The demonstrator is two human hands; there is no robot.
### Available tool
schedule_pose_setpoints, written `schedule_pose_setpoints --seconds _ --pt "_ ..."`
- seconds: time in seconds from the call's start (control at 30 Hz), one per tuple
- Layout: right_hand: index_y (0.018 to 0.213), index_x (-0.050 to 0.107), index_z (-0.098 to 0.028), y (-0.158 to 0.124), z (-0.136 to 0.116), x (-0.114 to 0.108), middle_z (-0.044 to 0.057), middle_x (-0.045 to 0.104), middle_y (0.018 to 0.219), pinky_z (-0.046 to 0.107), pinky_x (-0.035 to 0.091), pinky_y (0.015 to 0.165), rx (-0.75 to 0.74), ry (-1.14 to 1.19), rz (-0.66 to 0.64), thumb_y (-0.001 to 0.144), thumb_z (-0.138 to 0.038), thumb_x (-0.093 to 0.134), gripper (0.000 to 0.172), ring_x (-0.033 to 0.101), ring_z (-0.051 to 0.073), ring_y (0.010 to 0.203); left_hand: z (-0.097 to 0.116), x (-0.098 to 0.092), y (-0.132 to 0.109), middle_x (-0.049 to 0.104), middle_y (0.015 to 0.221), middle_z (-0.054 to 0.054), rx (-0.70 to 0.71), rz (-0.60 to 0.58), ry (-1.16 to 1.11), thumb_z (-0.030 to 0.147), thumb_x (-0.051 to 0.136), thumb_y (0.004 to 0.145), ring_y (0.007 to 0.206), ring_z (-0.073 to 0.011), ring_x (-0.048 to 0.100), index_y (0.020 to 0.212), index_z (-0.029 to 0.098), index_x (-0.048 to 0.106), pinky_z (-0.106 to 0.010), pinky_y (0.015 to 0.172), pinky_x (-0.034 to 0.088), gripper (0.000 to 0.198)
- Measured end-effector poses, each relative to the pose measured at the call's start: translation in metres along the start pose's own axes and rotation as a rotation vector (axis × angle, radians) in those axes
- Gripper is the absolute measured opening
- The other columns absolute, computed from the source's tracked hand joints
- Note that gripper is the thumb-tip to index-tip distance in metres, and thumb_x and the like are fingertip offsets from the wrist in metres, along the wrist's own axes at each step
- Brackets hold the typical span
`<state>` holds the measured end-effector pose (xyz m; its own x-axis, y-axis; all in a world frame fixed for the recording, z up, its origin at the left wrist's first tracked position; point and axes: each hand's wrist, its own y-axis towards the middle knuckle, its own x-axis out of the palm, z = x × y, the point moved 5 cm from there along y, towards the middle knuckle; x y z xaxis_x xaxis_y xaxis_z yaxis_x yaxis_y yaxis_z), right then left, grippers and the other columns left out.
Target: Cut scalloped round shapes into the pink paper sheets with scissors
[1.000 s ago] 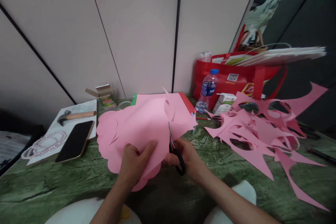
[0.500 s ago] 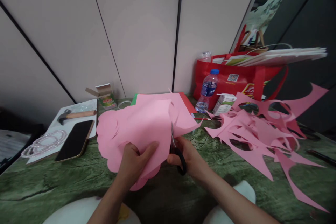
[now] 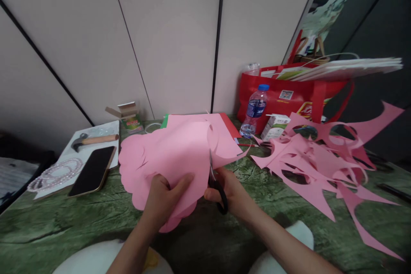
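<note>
My left hand pinches the near edge of a large pink paper sheet with scalloped edges, holding it up over the green table. My right hand grips black-handled scissors; the blades point up into the sheet's right side, along a curved cut. A loose cut strip curls at the sheet's upper right.
A heap of pink paper scraps lies at the right. A red bag, a water bottle and a small carton stand behind. At the left lie a phone, a hammer, beads and a small open box.
The scissors have worked a little further up the cut and the freed flap at the sheet's right has dropped lower. My left hand has barely moved.
</note>
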<state>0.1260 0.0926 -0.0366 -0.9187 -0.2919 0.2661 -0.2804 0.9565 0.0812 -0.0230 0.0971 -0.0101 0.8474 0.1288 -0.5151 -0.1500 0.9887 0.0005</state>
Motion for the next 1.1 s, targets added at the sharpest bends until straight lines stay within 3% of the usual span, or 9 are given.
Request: schedule_pose_setpoints --seconds 0.23,0.37,0.7,1.1 --pt "0.083 0.051 -0.02 0.0002 -0.0002 0.0 -0.006 0.048 0.057 0.025 0.038 0.05 0.002 -0.014 0.01 0.049 -0.045 0.08 0.051 0.044 0.012 0.051 0.0012 -0.0013 -0.0019 0.025 0.04 0.008 -0.009 -0.01 -0.009 0.049 0.06 0.06 0.039 -0.0053 0.02 0.039 0.022 0.03 -0.022 0.035 0.013 0.046" --pt "0.089 0.052 -0.02 -0.0001 -0.0007 0.0011 -0.003 0.054 0.059 0.027 0.042 0.053 -0.029 -0.006 -0.008 0.054 -0.048 0.077 0.052 0.051 0.016 0.056 0.0 -0.0012 -0.0013 0.025 0.041 0.007 -0.006 -0.003 -0.003 0.05 0.06 0.06 0.04 -0.0057 0.021 0.04 0.022 0.029 -0.023 0.035 0.014 0.045" --pt "0.092 0.053 -0.02 -0.0001 -0.0008 0.0023 -0.001 0.061 0.067 0.027 0.047 0.058 -0.044 0.066 -0.022 0.056 -0.037 0.078 0.047 0.057 0.016 0.061 -0.0024 -0.0043 -0.0009 0.027 0.043 0.007 -0.039 0.006 0.011 0.052 0.06 0.059 0.042 -0.0065 0.023 0.043 0.023 0.03 -0.023 0.037 0.017 0.045" --pt "0.086 0.054 -0.015 -0.0006 0.0038 -0.0023 -0.004 0.056 0.058 0.017 0.032 0.041 0.001 -0.012 0.037 0.056 -0.029 0.075 0.039 0.044 0.007 0.047 -0.0048 -0.0042 0.0019 0.029 0.045 0.007 -0.017 -0.007 0.012 0.057 0.059 0.058 0.044 -0.007 0.025 0.046 0.022 0.032 -0.022 0.038 0.019 0.046"
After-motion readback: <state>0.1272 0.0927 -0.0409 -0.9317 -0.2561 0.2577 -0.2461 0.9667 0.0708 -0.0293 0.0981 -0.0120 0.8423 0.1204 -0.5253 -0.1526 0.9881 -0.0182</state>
